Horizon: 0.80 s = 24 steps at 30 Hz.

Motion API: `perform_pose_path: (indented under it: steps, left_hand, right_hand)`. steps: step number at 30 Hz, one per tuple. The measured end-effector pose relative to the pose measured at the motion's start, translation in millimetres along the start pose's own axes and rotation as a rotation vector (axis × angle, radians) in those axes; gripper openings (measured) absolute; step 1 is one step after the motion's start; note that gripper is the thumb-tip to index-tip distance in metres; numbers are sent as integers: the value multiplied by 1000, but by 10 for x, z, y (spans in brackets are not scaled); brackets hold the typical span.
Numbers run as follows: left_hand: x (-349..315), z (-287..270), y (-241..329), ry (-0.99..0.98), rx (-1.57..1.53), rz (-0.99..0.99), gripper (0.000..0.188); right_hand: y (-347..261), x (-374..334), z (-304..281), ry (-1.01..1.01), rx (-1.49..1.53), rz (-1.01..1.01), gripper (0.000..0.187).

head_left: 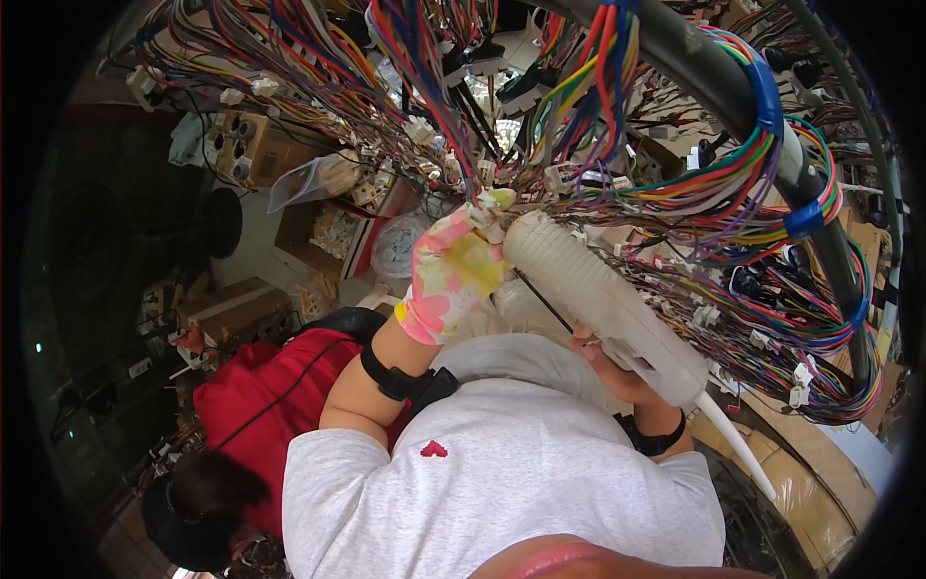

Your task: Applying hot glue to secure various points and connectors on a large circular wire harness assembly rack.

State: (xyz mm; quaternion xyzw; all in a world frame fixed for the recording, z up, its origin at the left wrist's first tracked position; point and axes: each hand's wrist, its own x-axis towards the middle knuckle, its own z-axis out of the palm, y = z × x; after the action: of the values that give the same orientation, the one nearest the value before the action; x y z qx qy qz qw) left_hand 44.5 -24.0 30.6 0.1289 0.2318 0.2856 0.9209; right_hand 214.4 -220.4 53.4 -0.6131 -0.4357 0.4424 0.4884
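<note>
My left hand (pixel 446 275), in a white glove with pink and yellow flowers, is raised in front of my chest. Its fingers are closed around white plastic connectors (pixel 488 214) at the end of a hanging wire bundle (pixel 417 60). My bare right hand (pixel 617 374) grips a whitish, ribbed hot glue gun (pixel 608 294) from beneath, and the gun's body hides most of the fingers. The gun's front end lies close beside the gloved fingers; its tip cannot be made out. A white glue stick (pixel 738 446) juts out of its rear.
Overhead curves a dark metal rail (pixel 694 72), with coloured wire harnesses (pixel 714 198) tied along it by blue tape. Cardboard boxes (pixel 253 150) and an open box of white connectors (pixel 335 232) stand to the left. Someone in a red top (pixel 280 381) is close by at the lower left.
</note>
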Motion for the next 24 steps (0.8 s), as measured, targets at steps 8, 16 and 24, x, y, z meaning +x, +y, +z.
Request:
perform_pose_path:
  steps: [8,16,24]
  left_hand:
    - [13,-43,-40,27,4,19,45]
    - [33,-135,-74,150,-87,-56,44]
    - [62,-271,-102,-39,-260,-138,52]
  right_hand:
    - [-35,-63,26,-14,389,242,40]
    - [-45,20,-10,-78,124,4,36]
    - [60,-66,-36,-87,5,-68,39]
